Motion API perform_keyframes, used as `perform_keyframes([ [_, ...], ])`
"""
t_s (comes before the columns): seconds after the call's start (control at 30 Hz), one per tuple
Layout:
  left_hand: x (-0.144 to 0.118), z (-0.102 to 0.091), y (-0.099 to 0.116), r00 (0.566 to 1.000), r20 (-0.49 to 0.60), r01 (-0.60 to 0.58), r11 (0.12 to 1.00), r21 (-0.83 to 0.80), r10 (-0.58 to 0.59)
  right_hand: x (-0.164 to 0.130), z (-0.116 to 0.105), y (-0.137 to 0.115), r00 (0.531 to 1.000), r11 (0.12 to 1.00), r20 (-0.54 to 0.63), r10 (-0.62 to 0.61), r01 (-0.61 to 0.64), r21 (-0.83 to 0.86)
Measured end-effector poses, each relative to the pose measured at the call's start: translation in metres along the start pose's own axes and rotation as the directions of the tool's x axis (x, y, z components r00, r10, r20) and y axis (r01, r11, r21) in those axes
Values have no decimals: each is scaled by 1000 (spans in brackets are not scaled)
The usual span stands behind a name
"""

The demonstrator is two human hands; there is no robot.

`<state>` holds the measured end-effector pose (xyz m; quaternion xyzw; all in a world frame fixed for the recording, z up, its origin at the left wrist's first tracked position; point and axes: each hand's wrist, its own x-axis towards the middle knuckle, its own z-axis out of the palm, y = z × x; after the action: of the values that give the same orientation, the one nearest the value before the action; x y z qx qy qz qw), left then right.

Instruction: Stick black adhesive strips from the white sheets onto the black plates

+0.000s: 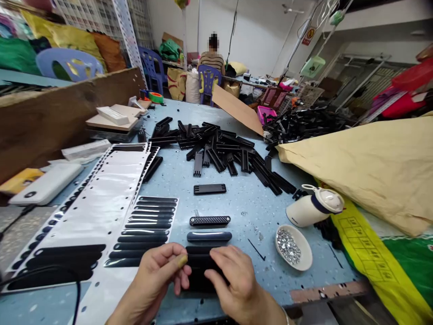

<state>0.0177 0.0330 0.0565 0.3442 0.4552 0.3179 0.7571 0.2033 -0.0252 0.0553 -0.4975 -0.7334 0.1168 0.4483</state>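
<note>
A single head-worn camera is looking forward and down across the worktop (257, 203) toward the far wall (260, 31). The left hand (160, 269) and right hand (236, 276) are appearing close, at the bottom.

A set of black bars (199, 267) lies flat at near centre, long sides crosswise and packed together; they look like separate pieces side by side, though the ends are partly covered. Just beyond lies a smooth, glossy, round-ended bar (209, 236), then a raised-pattern bar (209, 220) with a screw-like dot at each end, both flat and roughly parallel.
</note>
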Motion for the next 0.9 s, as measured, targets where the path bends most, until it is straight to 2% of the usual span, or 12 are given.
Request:
perform_keyframes([
  [0.17, 13, -2, 8, 1000, -9, 5, 1000, 10, -5, 1, -10, 16, 998, 1000, -62, 7, -7, 11],
  [0.3, 30, -5, 8, 987, -101, -104, 975, 195, 125, 12, -13, 28, 998, 998, -41, 55, -56, -3],
  [0.37, 39, -10, 9, 951, -188, -179, 933, 314, 246, 20, -18, 38, 996, 996, -25, 86, -86, -15],
  [0.43, 48, -16, 10, 883, -259, -251, 861, 444, 391, 27, -24, 51, 994, 994, -16, 110, -110, -7],
  [0.5, 56, -22, 11, 825, -271, -274, 771, 575, 496, 33, -27, 66, 993, 993, -3, 115, -115, 2],
  [0.53, 60, -24, 11, 816, -255, -270, 732, 626, 519, 36, -27, 74, 995, 995, 11, 104, -104, 3],
  [0.7, 74, -21, 4, 828, -157, -266, 623, 736, 539, 45, -10, 99, 996, 1000, 92, 12, -10, -18],
  [0.9, 78, -19, -2, 839, -118, -274, 601, 751, 530, 49, 6, 99, 986, 998, 169, 10, 2, -70],
])
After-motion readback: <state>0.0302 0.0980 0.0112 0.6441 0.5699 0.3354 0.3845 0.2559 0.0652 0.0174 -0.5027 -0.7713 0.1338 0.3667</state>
